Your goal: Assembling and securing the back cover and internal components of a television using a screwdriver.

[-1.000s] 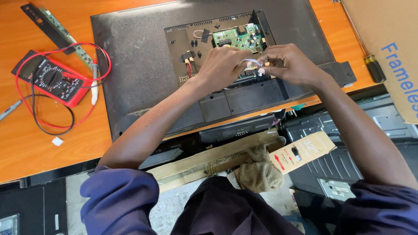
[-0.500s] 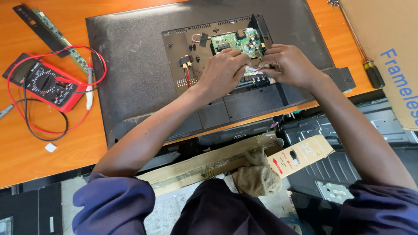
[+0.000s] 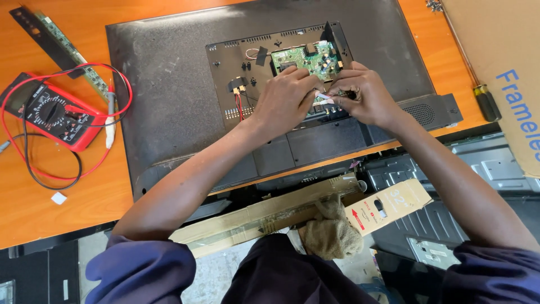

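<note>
A black flat-screen set (image 3: 180,107) lies face down on an orange table. Its rear metal plate carries a green circuit board (image 3: 306,59). My left hand (image 3: 284,101) and my right hand (image 3: 363,98) meet just below that board. Between their fingertips they pinch a small pale flat cable or connector (image 3: 325,97). Red and black wires (image 3: 239,104) run down the plate left of my left hand. What lies under my fingers is hidden.
A red multimeter (image 3: 53,112) with red and black leads sits at the table's left, beside a long narrow circuit strip (image 3: 62,45). A screwdriver (image 3: 478,84) and a cardboard box (image 3: 506,67) lie at right. Cardboard (image 3: 388,205), a cloth (image 3: 332,233) and metal panels (image 3: 484,169) sit below the table edge.
Both hands stay together at the board's lower edge, with small finger shifts on the pale cable. The view has shifted slightly.
</note>
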